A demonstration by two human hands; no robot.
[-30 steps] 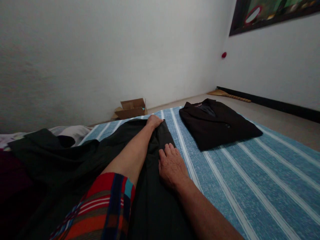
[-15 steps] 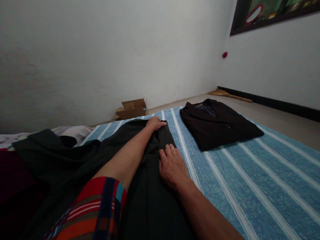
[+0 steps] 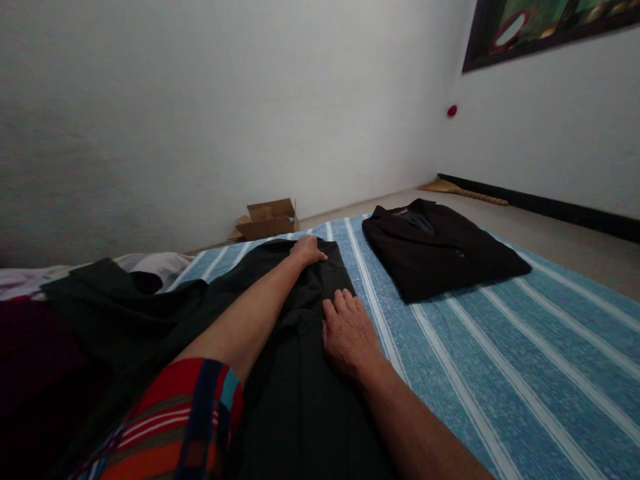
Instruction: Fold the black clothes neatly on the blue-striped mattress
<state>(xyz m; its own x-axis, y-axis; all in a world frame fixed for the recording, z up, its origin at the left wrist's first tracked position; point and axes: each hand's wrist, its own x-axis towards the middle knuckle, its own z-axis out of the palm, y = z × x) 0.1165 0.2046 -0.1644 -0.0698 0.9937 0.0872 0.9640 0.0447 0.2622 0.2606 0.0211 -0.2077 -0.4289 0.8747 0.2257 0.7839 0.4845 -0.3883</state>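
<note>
A dark green garment [image 3: 300, 373] lies spread over the striped cloth in front of me, rumpled on its left part; I cannot tell whether it is trousers or a jacket. My left hand [image 3: 307, 251] is at its far end, fingers curled onto the fabric and mostly hidden, thumb pointing right. Nearer to me, my right hand [image 3: 349, 333] rests palm down along the garment's right edge with its fingers stretched out. To the right sits a folded dark brown jacket [image 3: 440, 250], collar away from me, touched by neither hand.
Blue and white striped cloth [image 3: 480, 360] covers the surface. Beyond its far edge stands an open cardboard box [image 3: 265, 223] by the wall. A brush-like item [image 3: 465, 191] lies near the right wall. Maroon fabric [image 3: 35, 360] and pale bedding [image 3: 160, 265] are at the left.
My left hand has shifted slightly left along the garment's far end, away from its corner. My right hand stays in place on the fabric. The view has turned a little.
</note>
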